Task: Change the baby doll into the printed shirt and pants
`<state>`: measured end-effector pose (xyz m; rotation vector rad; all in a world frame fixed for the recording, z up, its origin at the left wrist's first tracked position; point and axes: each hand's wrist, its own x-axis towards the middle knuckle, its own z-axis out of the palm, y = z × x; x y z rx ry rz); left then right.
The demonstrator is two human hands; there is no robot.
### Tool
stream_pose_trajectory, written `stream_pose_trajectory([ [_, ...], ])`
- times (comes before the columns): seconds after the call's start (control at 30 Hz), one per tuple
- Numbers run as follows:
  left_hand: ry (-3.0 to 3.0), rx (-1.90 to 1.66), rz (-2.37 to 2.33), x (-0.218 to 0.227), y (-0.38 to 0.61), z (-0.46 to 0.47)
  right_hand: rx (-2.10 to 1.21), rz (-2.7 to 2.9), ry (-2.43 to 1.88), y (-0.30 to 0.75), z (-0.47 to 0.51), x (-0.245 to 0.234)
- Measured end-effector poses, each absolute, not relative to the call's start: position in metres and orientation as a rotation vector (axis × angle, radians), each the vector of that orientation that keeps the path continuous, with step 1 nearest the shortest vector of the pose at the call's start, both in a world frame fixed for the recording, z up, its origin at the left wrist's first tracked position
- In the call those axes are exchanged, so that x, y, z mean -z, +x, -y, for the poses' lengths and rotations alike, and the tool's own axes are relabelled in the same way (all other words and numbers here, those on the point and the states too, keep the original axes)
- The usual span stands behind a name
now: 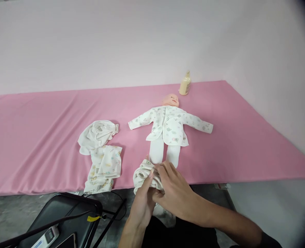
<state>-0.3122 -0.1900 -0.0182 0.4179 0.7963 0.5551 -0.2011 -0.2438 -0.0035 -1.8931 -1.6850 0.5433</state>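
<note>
A baby doll (168,129) lies face up on a pink mat (38,137), wearing a white printed top; its white legs point toward me. At the doll's feet, both hands grip a bunched white printed garment (143,174). My left hand (142,199) pinches the cloth from below with its fingers closed. My right hand (175,193) lies over the cloth from the right, fingers curled into it.
Two more pieces of baby clothing lie left of the doll: a crumpled white piece (97,135) and a printed piece (104,168) hanging over the mat's edge. A cream bottle (184,83) stands behind the doll's head. A black chair (64,220) with devices sits at lower left.
</note>
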Motion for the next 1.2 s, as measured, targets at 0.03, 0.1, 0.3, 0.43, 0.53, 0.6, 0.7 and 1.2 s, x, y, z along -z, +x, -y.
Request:
stream_pose_trajectory([
  [0.03, 0.424, -0.539, -0.817, 0.018, -0.313, 0.191, -0.495, 1.704, -1.905, -0.203, 0.245, 0.005],
  [0.1, 0.446, -0.530, -0.860, 0.018, -0.312, 0.192, -0.382, 1.748, -1.947, -0.206, 0.248, 0.008],
  [0.3, 0.566, -0.647, -0.921, 0.021, -0.303, 0.196, -0.067, 1.861, -2.124, -0.218, 0.256, 0.014],
  [0.43, 0.637, -0.697, -0.931, 0.032, -0.302, 0.197, -0.024, 1.870, -2.114, -0.218, 0.258, 0.015],
  [0.53, 0.692, -0.718, -0.971, 0.042, -0.305, 0.198, -0.104, 1.872, -2.012, -0.213, 0.259, 0.018],
  [0.6, 0.725, -0.732, -1.014, 0.047, -0.306, 0.198, -0.216, 1.821, -1.937, -0.209, 0.258, 0.022],
  [0.7, 0.737, -0.770, -1.018, 0.049, -0.304, 0.199, -0.373, 1.676, -1.855, -0.204, 0.255, 0.029],
  [1.2, 0.490, -0.815, -0.772, 0.022, -0.298, 0.193, -0.539, 1.621, -1.563, -0.178, 0.239, 0.039],
])
